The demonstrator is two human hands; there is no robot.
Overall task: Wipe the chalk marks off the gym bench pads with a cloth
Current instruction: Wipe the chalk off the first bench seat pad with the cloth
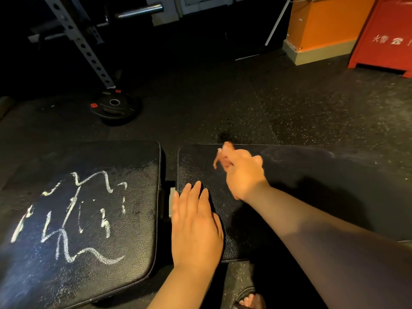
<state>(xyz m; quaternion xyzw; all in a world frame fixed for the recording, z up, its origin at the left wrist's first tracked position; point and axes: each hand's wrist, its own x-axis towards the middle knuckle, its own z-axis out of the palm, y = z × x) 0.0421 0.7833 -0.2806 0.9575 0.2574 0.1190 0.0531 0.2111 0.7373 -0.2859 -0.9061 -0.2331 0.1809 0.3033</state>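
Observation:
Two black padded bench sections lie side by side. The left pad (124, 230) carries thick white chalk scribbles (73, 215) across its middle. On the right pad (312, 197) only a faint chalky smear (289, 152) shows near the far edge. My left hand (196, 221) rests flat with straight fingers on the right pad's left end, beside the gap between the pads. Above the far part of that pad, my right hand (238, 168) is blurred, its fingers loosely bent and holding nothing that I can see. No cloth is in view.
A black weight plate (114, 105) lies on the speckled rubber floor beyond the left pad, at the foot of a perforated rack upright (89, 52). An orange wall (323, 25) and a red cabinet (388, 34) stand at the far right. My sandalled foot (252, 299) shows below the pads.

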